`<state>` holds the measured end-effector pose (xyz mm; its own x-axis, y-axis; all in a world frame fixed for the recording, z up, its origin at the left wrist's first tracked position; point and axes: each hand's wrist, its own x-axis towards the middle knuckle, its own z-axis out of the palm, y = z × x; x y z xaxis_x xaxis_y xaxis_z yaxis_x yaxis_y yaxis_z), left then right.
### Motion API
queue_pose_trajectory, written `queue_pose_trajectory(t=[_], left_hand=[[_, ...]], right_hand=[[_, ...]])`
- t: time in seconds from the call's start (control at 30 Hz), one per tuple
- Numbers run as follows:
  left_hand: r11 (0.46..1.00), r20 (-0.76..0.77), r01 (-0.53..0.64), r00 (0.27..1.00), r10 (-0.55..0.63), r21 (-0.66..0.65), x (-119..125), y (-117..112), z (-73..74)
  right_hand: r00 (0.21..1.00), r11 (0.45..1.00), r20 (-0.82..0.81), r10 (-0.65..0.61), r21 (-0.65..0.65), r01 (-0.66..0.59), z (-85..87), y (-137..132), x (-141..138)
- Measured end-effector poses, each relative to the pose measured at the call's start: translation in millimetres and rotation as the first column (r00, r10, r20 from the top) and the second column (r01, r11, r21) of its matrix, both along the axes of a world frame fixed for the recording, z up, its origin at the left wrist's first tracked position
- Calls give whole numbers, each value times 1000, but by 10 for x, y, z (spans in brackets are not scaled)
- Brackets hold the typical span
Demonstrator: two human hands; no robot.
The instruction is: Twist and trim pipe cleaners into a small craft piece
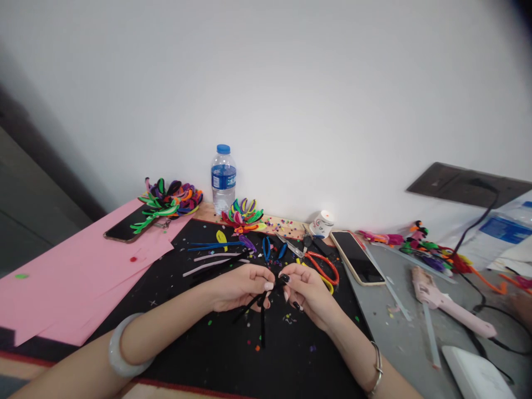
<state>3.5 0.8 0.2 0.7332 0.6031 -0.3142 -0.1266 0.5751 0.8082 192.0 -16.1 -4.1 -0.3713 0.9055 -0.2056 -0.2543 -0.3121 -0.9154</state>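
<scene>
Over the middle of the black mat [199,354], my left hand [245,285] pinches a black pipe cleaner [262,321] whose ends hang down below the fingers. My right hand [305,291] is closed on the same black piece from the other side, fingertips close to the left ones. The exact shape between the fingertips is hard to make out against the dark mat. Just beyond the hands lie blue pipe cleaner loops [266,248], pale lilac pipe cleaners [211,256] and blue ones [216,244]. Scissors with orange handles [326,266] rest beyond my right hand.
A water bottle [223,180] stands by the wall between colourful pipe cleaner bundles [172,197]. Pink paper [83,277] and a dark phone [128,221] lie left. On the right are another phone [358,257], a pink glue gun [449,305] with its cord, and a white box [477,371].
</scene>
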Motion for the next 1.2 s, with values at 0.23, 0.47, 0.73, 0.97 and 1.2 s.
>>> queue_pose_trajectory(t=[0.23, 0.47, 0.73, 0.97, 1.2], left_hand=[[986, -98, 147, 985, -140, 75, 2, 2, -19], [986, -63, 153, 987, -149, 63, 10, -29, -36], [997, -32, 48, 998, -46, 66, 33, -17, -35], [991, -9, -70, 997, 71, 113, 35, -25, 19], [913, -58, -328, 935, 351, 240, 80, -17, -28]], right_hand=[[1000, 1000, -15, -15, -14, 15, 13, -5, 5], [1000, 1000, 3, -16, -6, 16, 16, -5, 0], [997, 998, 66, -46, 40, 43, 2, 9, 3], [987, 993, 153, -55, 115, 37, -21, 26, -12], [869, 818, 409, -278, 575, -9, 40, -80, 2]])
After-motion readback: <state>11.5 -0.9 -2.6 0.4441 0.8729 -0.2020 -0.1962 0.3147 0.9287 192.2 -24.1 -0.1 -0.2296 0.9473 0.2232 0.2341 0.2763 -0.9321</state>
